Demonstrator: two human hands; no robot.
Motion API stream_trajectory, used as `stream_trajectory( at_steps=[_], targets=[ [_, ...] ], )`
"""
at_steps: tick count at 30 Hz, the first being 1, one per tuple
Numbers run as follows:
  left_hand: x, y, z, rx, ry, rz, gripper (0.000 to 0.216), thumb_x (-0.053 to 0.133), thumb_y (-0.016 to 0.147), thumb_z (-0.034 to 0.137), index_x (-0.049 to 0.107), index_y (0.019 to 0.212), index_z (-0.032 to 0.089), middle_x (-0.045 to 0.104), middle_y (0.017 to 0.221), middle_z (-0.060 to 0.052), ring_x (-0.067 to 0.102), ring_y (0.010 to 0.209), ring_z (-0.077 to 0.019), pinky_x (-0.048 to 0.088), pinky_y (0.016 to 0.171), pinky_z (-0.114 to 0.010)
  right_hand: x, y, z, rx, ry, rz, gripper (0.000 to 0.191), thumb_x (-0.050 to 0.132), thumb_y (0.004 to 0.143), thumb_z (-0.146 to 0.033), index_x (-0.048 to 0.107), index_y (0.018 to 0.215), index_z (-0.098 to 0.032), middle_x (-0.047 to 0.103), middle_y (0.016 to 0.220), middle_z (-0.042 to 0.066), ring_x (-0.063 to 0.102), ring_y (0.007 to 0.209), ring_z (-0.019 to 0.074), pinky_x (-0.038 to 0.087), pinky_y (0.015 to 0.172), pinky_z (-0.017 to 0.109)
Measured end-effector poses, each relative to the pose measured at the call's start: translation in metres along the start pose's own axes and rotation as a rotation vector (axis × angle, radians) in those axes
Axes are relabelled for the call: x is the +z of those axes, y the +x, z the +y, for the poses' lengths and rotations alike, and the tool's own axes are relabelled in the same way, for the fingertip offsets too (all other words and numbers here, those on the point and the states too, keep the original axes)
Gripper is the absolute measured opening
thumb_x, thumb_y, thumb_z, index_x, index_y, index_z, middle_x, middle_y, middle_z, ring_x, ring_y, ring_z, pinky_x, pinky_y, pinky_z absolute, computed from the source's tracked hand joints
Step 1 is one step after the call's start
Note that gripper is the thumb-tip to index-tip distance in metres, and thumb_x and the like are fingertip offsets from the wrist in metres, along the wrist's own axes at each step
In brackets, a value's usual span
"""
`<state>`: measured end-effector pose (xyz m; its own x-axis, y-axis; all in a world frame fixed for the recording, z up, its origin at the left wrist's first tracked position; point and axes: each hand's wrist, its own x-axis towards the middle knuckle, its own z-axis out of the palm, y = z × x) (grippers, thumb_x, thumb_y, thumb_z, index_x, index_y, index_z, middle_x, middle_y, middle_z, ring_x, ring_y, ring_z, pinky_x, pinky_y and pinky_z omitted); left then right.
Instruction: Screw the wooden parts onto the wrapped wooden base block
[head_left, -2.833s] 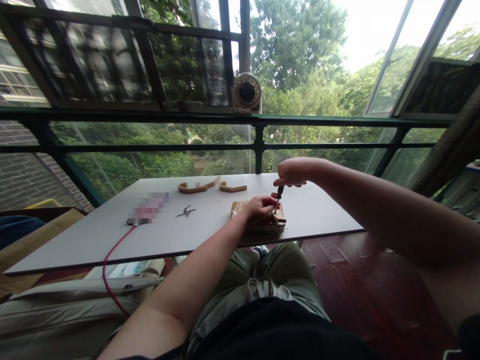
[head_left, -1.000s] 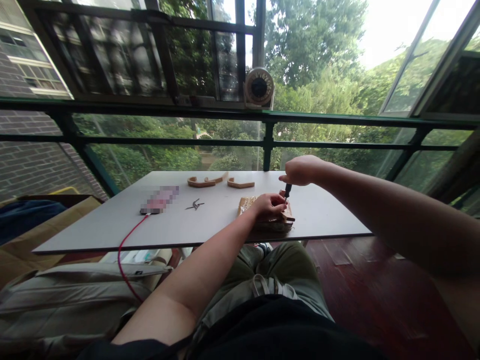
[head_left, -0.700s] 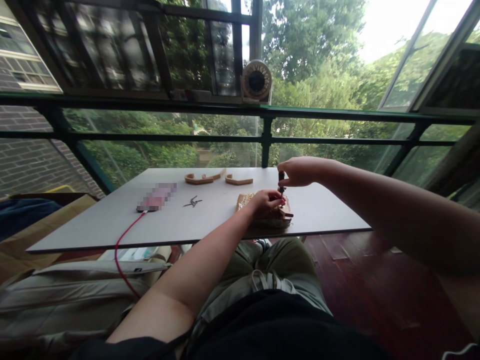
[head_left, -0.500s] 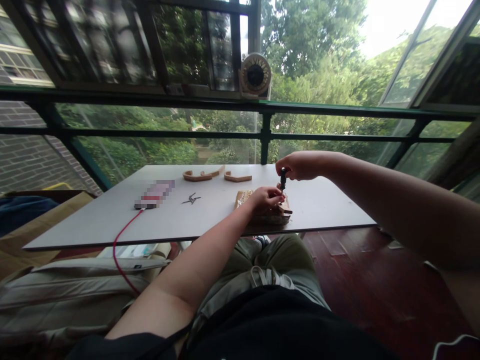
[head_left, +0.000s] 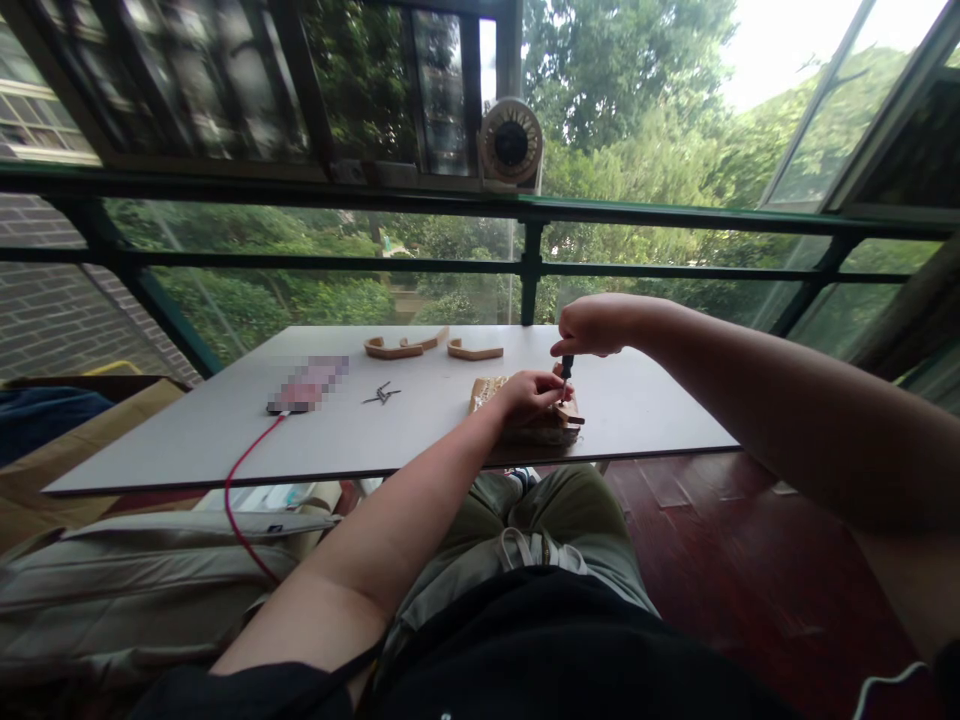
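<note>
A flat grey table (head_left: 300,440) stands by a green rail (head_left: 525,210), with trees behind the glass. Near the table's front edge lies a small, pale wood block (head_left: 487,392), rough and boxy. The left hand (head_left: 529,392) lies on it, fingers pressed together and pinching a small part. The right hand (head_left: 592,325) is curled tight around the top of a short black screwdriver (head_left: 567,367). The screwdriver stands upright with its tip down at the block. The left hand hides much of the block. Curved wood pieces (head_left: 394,348) lie farther back. Thin metal screws (head_left: 382,395) sit left of the block, well apart. A phone (head_left: 307,385) with a red cord (head_left: 244,490) lies farther left.
</note>
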<state>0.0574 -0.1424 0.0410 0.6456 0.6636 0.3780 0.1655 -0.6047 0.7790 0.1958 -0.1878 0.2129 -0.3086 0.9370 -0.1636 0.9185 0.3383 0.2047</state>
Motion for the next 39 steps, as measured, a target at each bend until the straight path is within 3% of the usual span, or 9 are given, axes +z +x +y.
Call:
stream_trajectory(
  at_steps=[9, 14, 19, 23, 27, 30, 34, 39],
  targets=[
    [-0.003, 0.0, 0.005, 0.034, 0.062, 0.012, 0.031, 0.059, 0.081, 0.038, 0.071, 0.095, 0.012, 0.072, 0.092, -0.007, 0.064, 0.077, -0.0154, 0.047, 0.07, -0.024, 0.005, 0.014, 0.002, 0.112, -0.037, 0.065, 0.05, 0.047, 0.084, -0.06, 0.067, 0.065, -0.018, 0.064, 0.058, 0.014, 0.061, 0.065, 0.0269, 0.041, 0.061, 0.038],
    [-0.003, -0.001, 0.01, 0.028, 0.116, 0.043, 0.027, 0.06, 0.081, 0.036, 0.069, 0.09, 0.013, 0.072, 0.088, -0.006, 0.062, 0.073, -0.0137, 0.045, 0.069, -0.024, 0.009, 0.015, -0.002, 0.063, -0.11, 0.181, 0.052, 0.047, 0.083, -0.06, 0.071, 0.082, -0.014, 0.067, 0.076, 0.017, 0.062, 0.072, 0.0289, 0.042, 0.062, 0.037],
    [-0.003, -0.001, 0.008, -0.001, 0.121, 0.043, 0.029, 0.059, 0.081, 0.038, 0.069, 0.092, 0.013, 0.071, 0.089, -0.006, 0.062, 0.075, -0.0148, 0.045, 0.068, -0.024, 0.01, 0.015, -0.008, 0.029, -0.157, 0.199, 0.058, 0.042, 0.085, -0.061, 0.072, 0.088, -0.012, 0.067, 0.081, 0.016, 0.062, 0.074, 0.0267, 0.041, 0.061, 0.034],
    [-0.002, -0.001, 0.006, 0.014, 0.077, 0.03, 0.028, 0.058, 0.082, 0.037, 0.069, 0.091, 0.013, 0.071, 0.087, -0.005, 0.062, 0.073, -0.0139, 0.046, 0.068, -0.024, 0.014, 0.012, -0.002, -0.031, -0.132, 0.19, 0.046, 0.049, 0.084, -0.053, 0.07, 0.089, -0.013, 0.068, 0.081, 0.013, 0.06, 0.071, 0.0232, 0.039, 0.059, 0.032],
    [-0.001, -0.001, 0.004, 0.001, 0.042, 0.027, 0.028, 0.057, 0.083, 0.037, 0.068, 0.093, 0.013, 0.07, 0.088, -0.005, 0.061, 0.072, -0.0134, 0.046, 0.068, -0.024, 0.019, 0.004, 0.01, -0.197, 0.035, 0.134, 0.034, 0.065, 0.077, -0.035, 0.065, 0.108, -0.021, 0.07, 0.089, 0.007, 0.059, 0.07, 0.0181, 0.039, 0.062, 0.029],
    [0.0, 0.0, 0.002, 0.015, 0.038, 0.019, 0.029, 0.056, 0.083, 0.037, 0.068, 0.093, 0.013, 0.07, 0.089, -0.005, 0.062, 0.074, -0.0136, 0.046, 0.069, -0.024, 0.017, -0.002, 0.014, -0.22, 0.071, 0.176, 0.027, 0.062, 0.079, -0.023, 0.066, 0.105, -0.023, 0.07, 0.093, 0.006, 0.059, 0.075, 0.0176, 0.039, 0.067, 0.029],
    [0.0, 0.0, 0.001, 0.005, 0.059, 0.014, 0.031, 0.056, 0.082, 0.039, 0.069, 0.094, 0.013, 0.07, 0.088, -0.006, 0.062, 0.073, -0.014, 0.046, 0.069, -0.024, 0.01, -0.005, 0.014, -0.18, 0.052, 0.143, 0.022, 0.059, 0.079, -0.019, 0.07, 0.098, -0.021, 0.07, 0.096, 0.006, 0.058, 0.081, 0.0185, 0.038, 0.071, 0.03],
    [0.0, -0.001, 0.003, -0.009, 0.078, 0.009, 0.032, 0.055, 0.083, 0.039, 0.069, 0.096, 0.013, 0.071, 0.089, -0.006, 0.062, 0.075, -0.0144, 0.046, 0.067, -0.023, 0.007, -0.002, 0.013, -0.228, -0.031, 0.122, 0.023, 0.061, 0.076, -0.021, 0.071, 0.096, -0.02, 0.07, 0.088, 0.005, 0.057, 0.071, 0.0163, 0.037, 0.064, 0.029]
  ],
)
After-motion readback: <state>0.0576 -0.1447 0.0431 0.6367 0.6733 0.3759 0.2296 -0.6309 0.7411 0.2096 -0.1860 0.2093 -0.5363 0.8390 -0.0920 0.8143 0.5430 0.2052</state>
